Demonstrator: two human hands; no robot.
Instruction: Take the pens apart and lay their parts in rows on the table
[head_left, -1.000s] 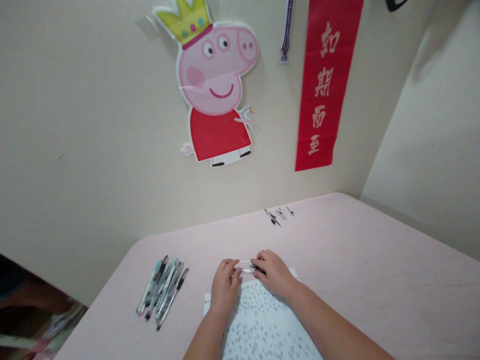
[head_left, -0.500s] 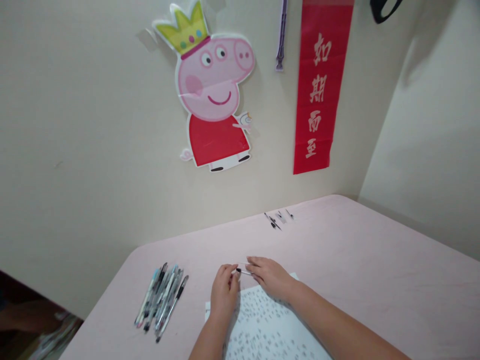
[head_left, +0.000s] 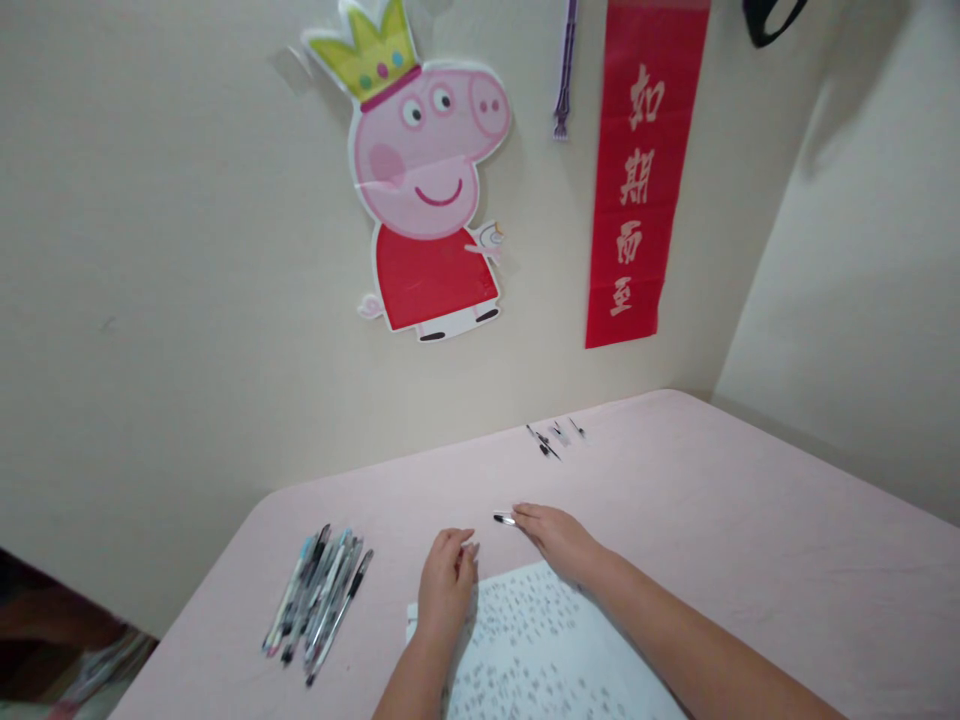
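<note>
Over the far edge of the sheet, my right hand [head_left: 559, 543] is closed on a slim pen [head_left: 505, 519], whose black end and pale barrel stick out to the left of the fingertips. The rest of the pen is hidden under the fingers. To the left, my left hand [head_left: 448, 575] rests by the paper with its fingers loosely bent and slightly apart, and nothing shows in it. Beneath both forearms lies a white sheet [head_left: 525, 640] covered in rows of small dark marks.
A bundle of several pens [head_left: 319, 600] lies on the left of the pink tabletop [head_left: 750, 560]. Several small black pen parts [head_left: 544, 442] sit near the wall. A pig cutout [head_left: 431, 200] and a red banner [head_left: 641, 180] hang on the wall.
My right hand has moved slightly away and up with the pen, apart from my left hand. The pen's black end has left my left fingertips. The left hand has stayed nearly in place.
</note>
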